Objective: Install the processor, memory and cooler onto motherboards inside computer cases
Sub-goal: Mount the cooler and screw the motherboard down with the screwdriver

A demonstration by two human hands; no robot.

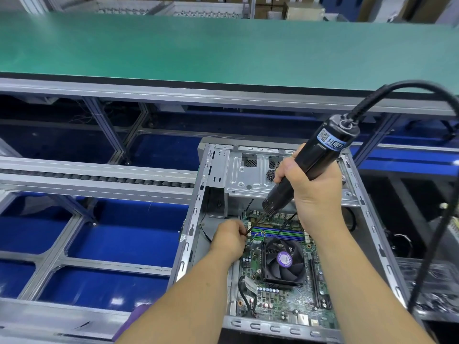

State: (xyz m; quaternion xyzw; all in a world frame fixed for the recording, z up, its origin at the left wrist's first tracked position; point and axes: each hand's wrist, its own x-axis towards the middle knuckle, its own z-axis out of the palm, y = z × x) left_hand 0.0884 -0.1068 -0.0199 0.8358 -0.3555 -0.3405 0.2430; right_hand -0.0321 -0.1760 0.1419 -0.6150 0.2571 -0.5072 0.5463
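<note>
right hand (313,192) gripping screwdriver (310,165), left hand (229,238) steadying bit

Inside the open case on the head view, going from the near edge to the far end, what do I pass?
Motherboard's near edge → cooler fan → memory slots → electric screwdriver gripped by the right hand → case's far metal panel.
</note>
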